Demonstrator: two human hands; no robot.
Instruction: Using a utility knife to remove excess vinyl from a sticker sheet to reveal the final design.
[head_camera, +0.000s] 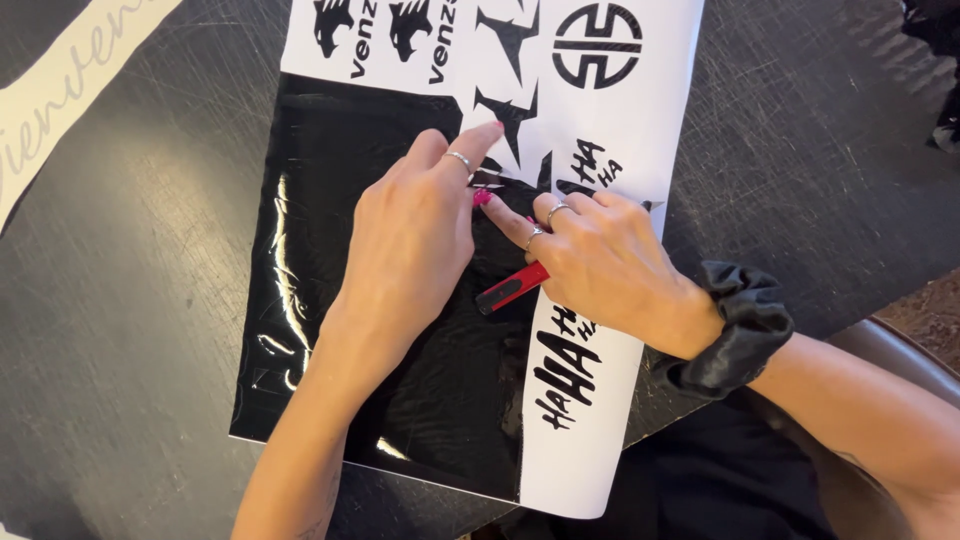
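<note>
Vinyl sheet (400, 400) under both hands; right hand (600, 265) grips red tool (512, 288).

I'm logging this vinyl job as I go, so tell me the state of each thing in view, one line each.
Vinyl sheet: lying flat on the dark table, partly weeded, glossy black film still covering its left part.
Black film: wrinkled, its edge lifted near the fingertips.
Red tool: held in the right hand, tip hidden.
Left hand: pressing on the film, index finger extended.
Black scrunchie: worn on the right wrist.
</note>
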